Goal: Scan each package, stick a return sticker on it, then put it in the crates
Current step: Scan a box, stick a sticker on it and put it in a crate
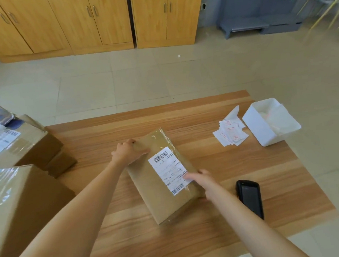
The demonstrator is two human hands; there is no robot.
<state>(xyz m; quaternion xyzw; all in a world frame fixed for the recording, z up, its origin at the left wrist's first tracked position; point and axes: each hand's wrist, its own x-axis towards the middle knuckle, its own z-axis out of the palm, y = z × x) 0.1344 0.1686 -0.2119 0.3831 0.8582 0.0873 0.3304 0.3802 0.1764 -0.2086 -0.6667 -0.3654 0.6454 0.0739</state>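
Matt brown-paper package (166,193) under glossy tape — wood-grain table (251,172), smooth white plastic bin (262,129).

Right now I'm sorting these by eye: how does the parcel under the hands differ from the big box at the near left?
The parcel lies flat and thin mid-table; the big box stands tall at the table's left edge. The parcel shows a white barcode label on top; the big box shows only shiny tape. Both hands touch the parcel; none touches the big box. Both are brown cardboard.
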